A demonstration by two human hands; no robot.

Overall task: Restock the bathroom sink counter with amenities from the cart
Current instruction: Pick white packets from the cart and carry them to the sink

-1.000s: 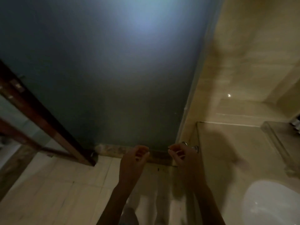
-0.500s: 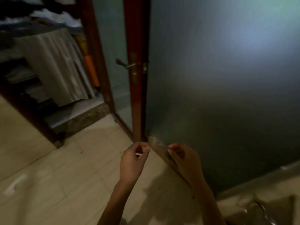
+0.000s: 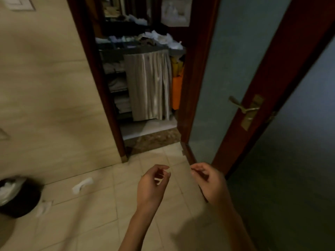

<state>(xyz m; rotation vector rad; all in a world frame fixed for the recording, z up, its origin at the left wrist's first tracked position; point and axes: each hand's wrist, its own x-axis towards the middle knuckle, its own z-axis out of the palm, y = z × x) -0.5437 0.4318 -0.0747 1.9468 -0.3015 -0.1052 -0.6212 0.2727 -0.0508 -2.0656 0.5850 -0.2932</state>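
Both left hand (image 3: 151, 187) and right hand (image 3: 211, 184) face the cart (image 3: 145, 73).

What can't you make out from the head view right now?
Head view only.
Cart top: items blurred, dim; door frame hides its sides.
Left hand, right hand: curled fingers hide whether either holds anything.
Bin: cut by left edge.
Sink counter: out of frame.

Beige floor tiles (image 3: 87, 223), dark red door frame (image 3: 268, 84), grey striped curtain (image 3: 150, 84).
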